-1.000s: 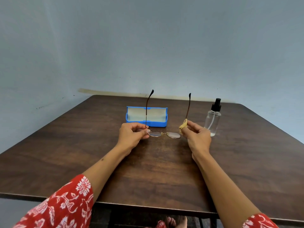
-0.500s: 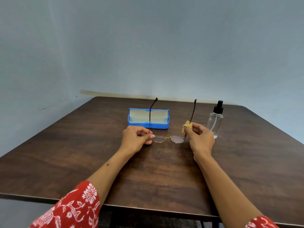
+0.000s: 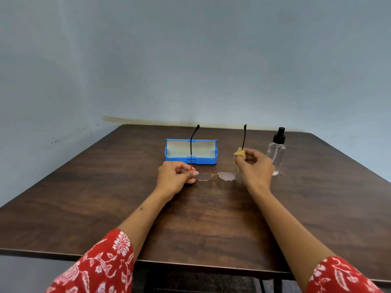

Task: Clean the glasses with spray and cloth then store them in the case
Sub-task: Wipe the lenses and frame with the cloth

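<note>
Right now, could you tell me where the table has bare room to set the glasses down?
Bare wood lies left of the case, and in front between both forearms and the table's near edge. It is crowded between the right hand and spray bottle.

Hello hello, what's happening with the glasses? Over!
Left hand pinches glasses. Right hand rubs cloth on temple. Case open, nothing blocking.

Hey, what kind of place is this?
Probably a plain room indoors, maybe at home: a bare bluish wall, a dark wooden table against it, and only a case and spray bottle.
</note>
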